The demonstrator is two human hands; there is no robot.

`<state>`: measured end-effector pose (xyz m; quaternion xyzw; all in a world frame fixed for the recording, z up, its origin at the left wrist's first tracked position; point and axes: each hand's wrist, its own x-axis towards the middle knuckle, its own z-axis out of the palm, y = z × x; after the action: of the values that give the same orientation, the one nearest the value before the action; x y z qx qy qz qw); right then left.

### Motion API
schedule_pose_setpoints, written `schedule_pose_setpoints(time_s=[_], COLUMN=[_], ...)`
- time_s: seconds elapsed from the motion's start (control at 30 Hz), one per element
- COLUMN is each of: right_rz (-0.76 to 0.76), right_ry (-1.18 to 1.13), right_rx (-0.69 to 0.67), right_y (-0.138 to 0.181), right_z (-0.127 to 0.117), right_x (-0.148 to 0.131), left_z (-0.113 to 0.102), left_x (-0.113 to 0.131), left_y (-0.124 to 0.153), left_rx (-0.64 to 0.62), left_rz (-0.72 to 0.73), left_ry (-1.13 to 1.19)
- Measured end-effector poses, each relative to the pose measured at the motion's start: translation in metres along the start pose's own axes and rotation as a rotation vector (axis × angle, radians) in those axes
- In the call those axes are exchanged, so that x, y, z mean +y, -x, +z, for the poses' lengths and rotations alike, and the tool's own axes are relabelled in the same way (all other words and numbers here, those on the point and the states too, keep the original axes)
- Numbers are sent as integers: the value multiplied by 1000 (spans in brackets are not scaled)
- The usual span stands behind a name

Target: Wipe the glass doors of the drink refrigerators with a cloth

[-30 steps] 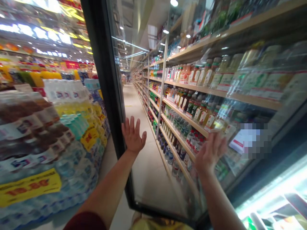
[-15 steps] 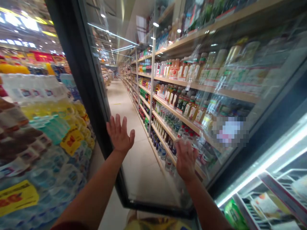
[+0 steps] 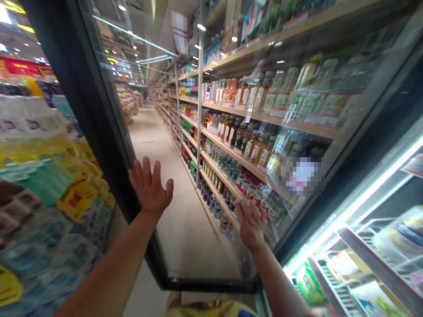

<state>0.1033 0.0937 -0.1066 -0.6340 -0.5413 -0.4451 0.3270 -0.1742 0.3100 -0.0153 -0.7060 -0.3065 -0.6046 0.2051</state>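
Observation:
A tall glass cooler door [image 3: 194,246] with a black frame stands swung out in front of me. My left hand [image 3: 149,187] lies flat on the glass near the door's left frame, fingers spread and empty. My right hand [image 3: 250,223] presses flat on the glass lower right, fingers stretched out, holding nothing. Behind the door's right edge the lit cooler [image 3: 360,259] shows wire racks with packaged goods.
Through the glass an aisle floor [image 3: 155,141] runs away, lined on the right by wooden shelves of drink bottles [image 3: 244,141]. Stacked packs of bottled drinks with yellow price signs [image 3: 42,193] fill the left side.
The door has swung further left, showing more of the cooler's inside. Both hands stay flat on the glass and have shifted left and down in view.

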Motion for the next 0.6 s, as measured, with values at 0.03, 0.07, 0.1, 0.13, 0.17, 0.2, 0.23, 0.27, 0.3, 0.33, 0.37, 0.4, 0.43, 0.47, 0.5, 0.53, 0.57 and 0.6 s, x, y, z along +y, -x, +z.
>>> schedule_pose_setpoints(time_s=[0.03, 0.07, 0.1, 0.13, 0.17, 0.2, 0.23, 0.27, 0.3, 0.33, 0.37, 0.4, 0.43, 0.47, 0.5, 0.53, 0.57, 0.6], right_rz=[17, 67, 138, 209, 275, 327, 357, 362, 344, 307, 262, 219, 196, 204, 233, 295, 361, 398], right_ry=[9, 21, 30, 31, 26, 21, 17, 15, 13, 10, 6, 1, 0, 1, 5, 4, -4, -13], right_rx=[6, 56, 138, 223, 297, 344, 352, 331, 279, 209, 142, 94, 75, 96, 142, 212, 286, 328], right_y=[-5, -14, -24, -32, -37, -37, -31, -22, -10, 1, 9, 12, 9, -1, -17, -35, -52, -67], right_z=[-2, -4, -7, -10, -12, -12, -11, -8, -5, -2, 0, 1, 0, -2, -6, -11, -15, -18], right_x=[6, 15, 27, 37, 45, 48, 47, 41, 33, 25, 19, 15, 16, 20, 26, 32, 37, 37], left_z=[0, 1, 1, 2, 2, 3, 3, 3, 3, 3, 3, 3, 3, 3, 3, 3, 3, 3], left_x=[0, -1, -1, -1, -2, -2, -2, -2, -2, -2, -1, -1, -1, -1, 0, 0, 0, 0], left_y=[0, 0, 0, 0, 0, 0, 0, 0, 0, 0, 0, 0, 0, 0, 0, 0, 0, 0], left_rx=[2, 4, 9, 12, 11, 5, -3, -9, -12, -14, -13, -15, -20, -25, -25, -19, -10, 1], left_rz=[-2, -2, -3, -5, -11, -21, -31, -37, -41, -42, -44, -50, -58, -66, -66, -56, -39, -20], left_ry=[6, 15, 28, 44, 57, 63, 60, 49, 35, 24, 18, 15, 12, 10, 6, 0, -9, -19])
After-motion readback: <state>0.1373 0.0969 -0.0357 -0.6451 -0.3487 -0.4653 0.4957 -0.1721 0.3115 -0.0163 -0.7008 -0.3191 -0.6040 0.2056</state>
